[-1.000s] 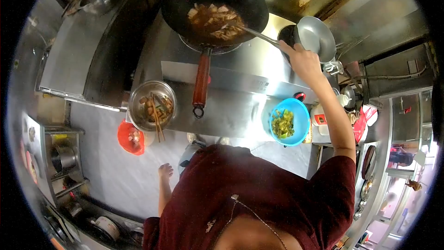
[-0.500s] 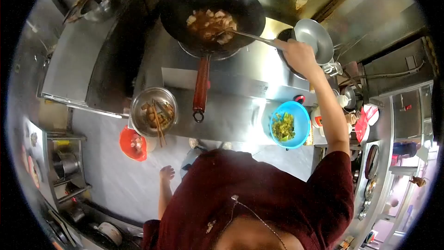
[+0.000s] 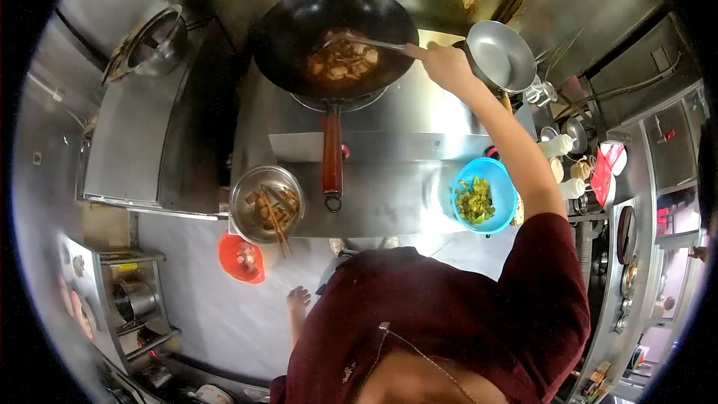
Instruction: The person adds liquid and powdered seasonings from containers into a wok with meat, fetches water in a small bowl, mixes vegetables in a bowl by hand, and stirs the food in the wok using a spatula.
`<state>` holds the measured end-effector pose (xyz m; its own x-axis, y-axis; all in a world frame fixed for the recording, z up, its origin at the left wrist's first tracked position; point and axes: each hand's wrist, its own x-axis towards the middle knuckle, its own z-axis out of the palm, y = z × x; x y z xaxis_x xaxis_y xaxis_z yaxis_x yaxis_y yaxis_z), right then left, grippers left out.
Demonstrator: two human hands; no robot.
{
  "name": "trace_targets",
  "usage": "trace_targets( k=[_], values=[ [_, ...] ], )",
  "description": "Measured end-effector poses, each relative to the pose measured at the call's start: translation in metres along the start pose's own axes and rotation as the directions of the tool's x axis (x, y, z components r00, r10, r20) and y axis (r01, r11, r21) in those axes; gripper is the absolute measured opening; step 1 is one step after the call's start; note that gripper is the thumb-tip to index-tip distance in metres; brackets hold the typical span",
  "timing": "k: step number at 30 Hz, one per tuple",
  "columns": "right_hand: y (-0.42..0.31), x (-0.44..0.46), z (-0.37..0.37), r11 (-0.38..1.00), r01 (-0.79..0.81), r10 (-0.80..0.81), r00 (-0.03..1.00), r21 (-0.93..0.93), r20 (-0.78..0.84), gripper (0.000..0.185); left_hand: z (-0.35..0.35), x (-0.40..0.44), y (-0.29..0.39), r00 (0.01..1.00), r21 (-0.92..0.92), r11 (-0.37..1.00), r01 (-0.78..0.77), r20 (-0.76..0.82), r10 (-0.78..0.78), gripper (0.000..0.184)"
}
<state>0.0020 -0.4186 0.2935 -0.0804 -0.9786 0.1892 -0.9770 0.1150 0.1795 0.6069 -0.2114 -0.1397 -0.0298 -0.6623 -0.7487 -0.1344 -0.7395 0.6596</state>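
Note:
My right hand (image 3: 446, 67) is closed around the handle of a metal spatula (image 3: 381, 44), reaching over the right rim of a black wok (image 3: 288, 34). The spatula's head is down among pale pieces of food in brown sauce (image 3: 340, 63), so its shape is partly hidden. The wok's reddish-brown handle (image 3: 333, 151) points towards me, and my hand is off it. Low on my left side, my left hand (image 3: 298, 298) hangs with its fingers loosely apart and nothing in it. The nearest thing to it is an orange-red container (image 3: 234, 263) with pale pieces inside.
A steel bowl (image 3: 241, 217) with food and chopsticks (image 3: 275, 224) sits at the counter's front left. To the right stands a blue bowl (image 3: 508, 206) of chopped greens. A grey pan (image 3: 497, 49) lies beside my right wrist. Several squeeze bottles (image 3: 555, 147) stand further right.
The spatula has swept left and towards the wok's far side, pushing the food together. My right hand moved with it. The whole view has shifted slightly; my left hand still hangs low.

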Motion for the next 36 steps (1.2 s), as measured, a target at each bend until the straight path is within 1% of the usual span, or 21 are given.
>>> trace_targets(
  k=[1, 2, 3, 4, 7, 8, 10, 11, 12, 13, 15, 17, 20, 21, 24, 25, 27, 30, 33, 35, 36],
  values=[
    [0.004, -0.006, 0.002, 1.0, -0.026, 0.026, 1.0, -0.009, -0.005, 0.041, 0.013, -0.019, 0.018, 0.991, -0.045, 0.993, 0.111, -0.065, -0.114, 0.025],
    [0.007, -0.014, 0.005, 0.998, -0.057, 0.057, 0.998, -0.015, -0.006, 0.041, 0.023, -0.046, 0.044, 1.0, 0.319, 0.948, 0.004, -0.007, -0.002, 0.025],
    [0.011, -0.023, 0.009, 0.998, -0.064, 0.064, 0.998, -0.023, -0.02, 0.041, 0.03, -0.074, 0.074, 0.992, 0.635, 0.763, -0.123, 0.09, 0.085, 0.026],
    [0.015, -0.03, 0.011, 0.997, -0.072, 0.071, 0.997, -0.031, -0.038, 0.041, 0.036, -0.083, 0.094, 0.968, 0.85, 0.464, -0.25, 0.212, 0.134, 0.027],
    [0.021, -0.058, -0.007, 0.993, -0.11, 0.108, 0.993, -0.051, -0.046, 0.042, 0.052, -0.071, 0.123, 0.947, 0.937, 0.2, -0.286, 0.245, 0.205, 0.029],
    [0.018, -0.069, -0.017, 0.991, -0.121, 0.118, 0.992, -0.056, -0.039, 0.042, 0.058, -0.055, 0.132, 0.919, 0.812, 0.437, -0.386, 0.302, 0.252, 0.03],
    [0.016, -0.077, -0.016, 0.988, -0.107, 0.102, 0.993, -0.114, -0.052, 0.04, 0.118, -0.087, 0.24, 0.847, 0.625, 0.574, -0.53, 0.425, 0.319, 0.035],
    [0.014, -0.078, -0.003, 0.986, -0.099, 0.091, 0.994, -0.134, -0.06, 0.04, 0.155, -0.12, 0.297, 0.82, 0.434, 0.704, -0.562, 0.402, 0.407, 0.036],
    [0.012, -0.079, 0.005, 0.984, -0.091, 0.081, 0.994, -0.153, -0.071, 0.04, 0.173, -0.082, 0.306, 0.805, 0.34, 0.779, -0.526, 0.495, 0.328, 0.036],
    [0.012, -0.079, 0.002, 0.987, -0.097, 0.085, 0.991, -0.132, -0.099, 0.04, 0.198, -0.068, 0.32, 0.791, 0.21, 0.849, -0.486, 0.52, 0.324, 0.036],
    [0.011, -0.086, -0.021, 0.988, -0.126, 0.118, 0.989, -0.089, -0.091, 0.04, 0.235, -0.001, 0.318, 0.829, -0.051, 0.982, -0.184, 0.529, 0.183, 0.038],
    [0.005, -0.094, -0.039, 0.982, -0.155, 0.15, 0.987, -0.105, -0.052, 0.04, 0.254, 0.028, 0.332, 0.789, -0.096, 0.989, 0.116, 0.614, -0.033, 0.049],
    [-0.004, -0.094, -0.011, 0.989, -0.131, 0.121, 0.985, -0.07, -0.122, 0.04, 0.271, 0.055, 0.324, 0.749, -0.292, 0.955, 0.042, 0.642, 0.163, 0.051],
    [-0.008, -0.091, -0.011, 0.987, -0.156, 0.154, 0.987, -0.047, -0.04, 0.041, 0.279, 0.044, 0.328, 0.845, -0.266, 0.964, 0.019, 0.52, 0.126, 0.049],
    [-0.006, -0.096, -0.03, 0.983, -0.173, 0.169, 0.983, -0.06, -0.065, 0.042, 0.292, 0.073, 0.326, 0.938, 0.036, 0.997, -0.071, 0.342, 0.054, 0.033],
    [-0.008, -0.1, -0.043, 0.979, -0.2, 0.199, 0.98, -0.047, -0.028, 0.042, 0.291, 0.075, 0.323, 0.933, 0.032, 0.996, -0.086, 0.353, 0.07, 0.027],
    [-0.008, -0.099, -0.029, 0.979, -0.189, 0.186, 0.981, -0.071, -0.05, 0.042, 0.291, 0.112, 0.308, 0.869, -0.109, 0.994, -0.028, 0.488, 0.079, 0.028],
    [-0.009, -0.096, -0.008, 0.978, -0.206, 0.2, 0.974, -0.047, -0.106, 0.04, 0.289, 0.13, 0.294, 0.783, -0.269, 0.962, 0.038, 0.606, 0.139, 0.03],
    [-0.014, -0.097, -0.015, 0.967, -0.253, 0.253, 0.96, 0.022, -0.12, 0.039, 0.283, 0.133, 0.297, 0.716, -0.301, 0.946, 0.125, 0.687, 0.124, 0.031],
    [-0.021, -0.093, -0.006, 0.952, -0.307, 0.307, 0.944, 0.023, -0.122, 0.041, 0.289, 0.128, 0.299, 0.802, -0.239, 0.969, 0.069, 0.591, 0.088, 0.033],
    [-0.026, -0.089, -0.001, 0.941, -0.338, 0.338, 0.933, 0.021, -0.123, 0.042, 0.296, 0.103, 0.307, 0.89, -0.174, 0.985, -0.016, 0.447, 0.093, 0.033]
  ],
)
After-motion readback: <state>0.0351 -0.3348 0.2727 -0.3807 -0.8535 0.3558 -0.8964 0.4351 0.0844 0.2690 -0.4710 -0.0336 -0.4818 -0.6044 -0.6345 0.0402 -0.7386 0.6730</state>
